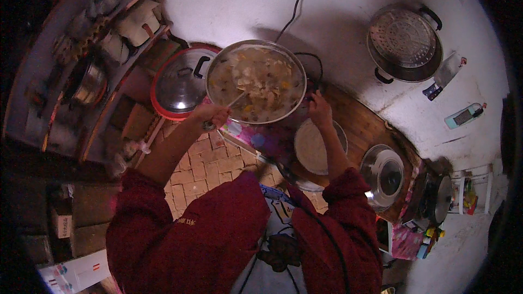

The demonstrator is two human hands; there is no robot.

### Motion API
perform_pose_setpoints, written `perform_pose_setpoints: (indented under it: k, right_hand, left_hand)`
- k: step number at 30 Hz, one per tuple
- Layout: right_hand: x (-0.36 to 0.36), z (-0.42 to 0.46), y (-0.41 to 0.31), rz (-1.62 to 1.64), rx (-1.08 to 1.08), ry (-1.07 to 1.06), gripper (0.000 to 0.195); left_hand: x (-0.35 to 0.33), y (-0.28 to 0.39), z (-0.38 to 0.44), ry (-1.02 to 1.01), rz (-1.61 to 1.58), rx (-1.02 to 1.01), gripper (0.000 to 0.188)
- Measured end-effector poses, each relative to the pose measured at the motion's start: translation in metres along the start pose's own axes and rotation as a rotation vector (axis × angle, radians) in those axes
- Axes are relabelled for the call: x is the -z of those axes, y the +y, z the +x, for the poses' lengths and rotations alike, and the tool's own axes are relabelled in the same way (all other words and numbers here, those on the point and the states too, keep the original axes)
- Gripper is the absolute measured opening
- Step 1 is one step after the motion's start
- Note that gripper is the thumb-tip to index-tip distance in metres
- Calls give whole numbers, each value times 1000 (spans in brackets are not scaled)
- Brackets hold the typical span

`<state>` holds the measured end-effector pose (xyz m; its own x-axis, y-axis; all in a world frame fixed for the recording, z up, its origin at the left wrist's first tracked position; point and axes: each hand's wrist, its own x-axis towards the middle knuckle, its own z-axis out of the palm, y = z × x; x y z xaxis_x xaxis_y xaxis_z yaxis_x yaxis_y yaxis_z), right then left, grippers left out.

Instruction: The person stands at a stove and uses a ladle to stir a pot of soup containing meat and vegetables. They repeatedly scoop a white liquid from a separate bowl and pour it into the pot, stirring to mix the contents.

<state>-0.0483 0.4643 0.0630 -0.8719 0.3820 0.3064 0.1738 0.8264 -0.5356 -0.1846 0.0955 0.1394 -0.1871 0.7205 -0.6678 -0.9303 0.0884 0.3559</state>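
Observation:
A wide round metal pot [255, 81] full of a chunky stew or soup stands before me, with a black side handle at its left. My left hand [211, 117] is closed on the handle of a metal utensil [237, 99], whose far end reaches into the food. At the pot's right rim is my right hand [320, 108], its fingers beside the dark handle area; whether they grip it is hidden. Below that hand lies a round pale board or lid [312, 146].
A metal lid [181, 79] rests on a red basin at left. Shelves with pots fill the left side. A steel bowl-like lid [383, 177] sits on the wooden counter [353, 108]. A steamer pot [404, 43], a cleaver [448, 69] and a grater [465, 116] hang on the wall. A black cord [292, 18] runs to a socket.

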Motion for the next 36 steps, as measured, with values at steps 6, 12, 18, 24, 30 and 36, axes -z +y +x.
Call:
perform_pose_setpoints:
  k: [6,12,18,24,30,36]
  right_hand:
    - [0,4,-12,-14,118,160,25]
    - [38,-30,-157,380,131,-96,21]
    - [47,-60,-210,1198,-566,-503,20]
    - [41,-60,-164,1288,-647,-712,23]
    - [71,-47,-182,944,-746,-620,21]
    - [85,-40,-142,121,-310,-608,25]
  left_hand:
    - [-15,-14,12,-400,-467,-21,14]
    - [-42,-39,47,-316,-354,-242,18]
    - [-77,-64,62,-182,136,-260,35]
    - [-82,-84,84,-297,109,-276,35]
    - [-113,-91,79,-422,89,-343,36]
    - [-96,-63,60,-221,407,-390,30]
